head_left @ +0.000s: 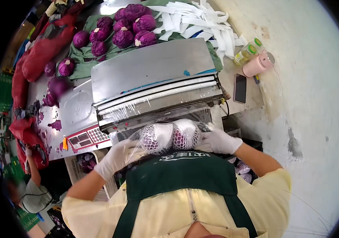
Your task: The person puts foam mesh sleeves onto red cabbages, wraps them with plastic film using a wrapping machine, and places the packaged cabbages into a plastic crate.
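Two red cabbages in white foam nets sit side by side in front of my apron, a left cabbage (150, 143) and a right cabbage (186, 139). Clear plastic film (159, 104) stretches over them from the wrapping machine (153, 65). My left hand (120, 155), in a white glove, is closed against the left cabbage, partly under the film. On the other side, my gloved right hand (221, 140) grips the film beside the right cabbage; its lower fingertips are partly hidden.
Several bare red cabbages (122, 39) lie on a green cloth (83, 57) behind the machine. White foam strips (191, 20), a phone (240, 88) and a pink bottle (258, 64) are at the right, near the wall. A scale (88, 138) stands left; another person (36, 194) is beyond.
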### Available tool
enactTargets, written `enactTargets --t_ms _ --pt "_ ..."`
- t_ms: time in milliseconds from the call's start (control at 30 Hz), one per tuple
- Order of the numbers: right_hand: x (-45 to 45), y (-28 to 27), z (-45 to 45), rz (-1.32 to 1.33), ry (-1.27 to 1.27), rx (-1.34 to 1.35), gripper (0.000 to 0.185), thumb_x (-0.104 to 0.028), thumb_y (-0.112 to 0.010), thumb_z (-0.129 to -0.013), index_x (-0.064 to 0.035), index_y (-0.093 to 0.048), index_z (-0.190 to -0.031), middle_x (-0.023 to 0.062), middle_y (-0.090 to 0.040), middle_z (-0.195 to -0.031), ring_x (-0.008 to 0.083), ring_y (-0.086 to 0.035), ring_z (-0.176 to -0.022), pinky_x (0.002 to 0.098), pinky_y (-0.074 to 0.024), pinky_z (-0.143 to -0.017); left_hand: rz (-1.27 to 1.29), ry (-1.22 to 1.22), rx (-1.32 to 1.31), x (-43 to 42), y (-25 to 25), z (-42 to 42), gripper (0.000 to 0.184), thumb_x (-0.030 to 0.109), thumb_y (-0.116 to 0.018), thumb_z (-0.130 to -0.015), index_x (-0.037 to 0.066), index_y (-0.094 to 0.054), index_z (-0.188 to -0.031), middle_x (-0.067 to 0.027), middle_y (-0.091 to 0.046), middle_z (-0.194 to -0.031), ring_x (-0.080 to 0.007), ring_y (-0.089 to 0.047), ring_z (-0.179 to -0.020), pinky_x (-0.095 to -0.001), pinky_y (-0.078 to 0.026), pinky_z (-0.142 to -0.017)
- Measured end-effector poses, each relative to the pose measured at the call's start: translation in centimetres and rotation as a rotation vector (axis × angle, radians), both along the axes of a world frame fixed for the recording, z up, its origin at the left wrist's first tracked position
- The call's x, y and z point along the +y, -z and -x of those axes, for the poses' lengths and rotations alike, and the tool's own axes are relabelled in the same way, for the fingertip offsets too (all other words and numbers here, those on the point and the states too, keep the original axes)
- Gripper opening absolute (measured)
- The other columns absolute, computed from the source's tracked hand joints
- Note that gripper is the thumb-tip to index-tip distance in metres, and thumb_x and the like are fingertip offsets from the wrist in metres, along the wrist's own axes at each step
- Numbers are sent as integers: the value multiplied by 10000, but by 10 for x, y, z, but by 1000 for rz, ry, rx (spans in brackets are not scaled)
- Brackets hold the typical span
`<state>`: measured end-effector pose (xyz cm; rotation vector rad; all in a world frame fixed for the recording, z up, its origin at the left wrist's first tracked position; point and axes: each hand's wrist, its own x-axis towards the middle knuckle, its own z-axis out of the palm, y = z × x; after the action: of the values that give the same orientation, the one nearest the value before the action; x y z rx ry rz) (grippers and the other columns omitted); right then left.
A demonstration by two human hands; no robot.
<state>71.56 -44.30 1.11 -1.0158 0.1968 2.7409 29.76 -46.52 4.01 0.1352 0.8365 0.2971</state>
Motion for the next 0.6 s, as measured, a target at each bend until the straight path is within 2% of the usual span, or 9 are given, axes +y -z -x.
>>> enactTargets --t_ms 67,167,200,267,333,400,467,500,600 --pt "-14 -38 4 -96 113 -9 660 -511 -391 -978 -21 -336 -1416 188 -498 -1337 310 -565 -1145 371 -442 -990 -229 -259 270 -18 -21 5 635 443 -435 -975 -48 -394 -1376 -260 -545 -1254 -307 -580 -1145 -340 -477 -969" --pt "-43 -54 10 -1209 -141 -757 374 -147 -524 -956 -1 -507 -1300 142 -663 -1086 198 -639 -994 301 -491 -912 -826 -25 786 -53 -14 -10 395 150 -602 -928 -46 -531 -1264 -116 -655 -1051 -152 -618 -963 -284 -487 -879" --pt "-49 -45 3 -1210 -146 -742 374 -147 -524 -956 -1 -507 -1300 142 -663 -1086 198 -639 -994 301 -491 -912 -884 61 889 -59 -11 -14 326 90 -609 -918 -43 -577 -1214 -96 -667 -993 -128 -620 -913 -268 -496 -844" --pt "-48 -40 5 -1310 -321 -873 282 -120 -525 -953 25 -595 -1185 119 -685 -1002 166 -646 -950 287 -510 -869 -822 -289 706 -54 -11 -32 170 129 -533 -967 8 -636 -905 -3 -582 -691 -40 -495 -584 -192 -407 -552" --pt "-44 -41 6 -928 118 -665 284 -203 -505 -986 39 -654 -971 109 -697 -841 148 -674 -753 256 -539 -707 -837 -480 857 -34 -29 -47 280 200 -482 -996 42 -589 -791 33 -491 -608 -27 -366 -481 -204 -299 -465" --pt "-28 -62 -4 -955 149 -736 353 -285 -469 -1004 13 -638 -917 38 -630 -666 96 -577 -545 223 -475 -535 -529 -823 687 -17 -45 -54 320 279 -464 -1003 72 -565 -780 53 -430 -569 -46 -314 -434 -225 -263 -428" --pt "-25 -56 -18 -597 290 -604 401 -350 -450 -1005 -12 -612 -863 -25 -473 -515 68 -404 -422 208 -355 -437 -54 -952 553 -9 -49 -51 279 345 -471 -995 120 -551 -850 66 -363 -518 -73 -297 -399 -231 -232 -397" --pt "-28 -45 -27 -424 336 -514 407 -373 -450 -1000 -51 -572 -783 -54 -349 -461 70 -284 -373 220 -269 -384 -33 -938 572 -19 -43 -49 275 341 -464 -997 126 -545 -848 57 -382 -536 -74 -299 -401 -230 -234 -394" --pt "-51 0 -70 -69 306 -445 390 -365 -442 -1002 -77 -554 -763 -51 -352 -452 60 -279 -358 217 -242 -353 179 -832 577 -65 -22 -44 284 316 -448 -997 125 -529 -803 21 -456 -653 -81 -310 -420 -232 -234 -394"
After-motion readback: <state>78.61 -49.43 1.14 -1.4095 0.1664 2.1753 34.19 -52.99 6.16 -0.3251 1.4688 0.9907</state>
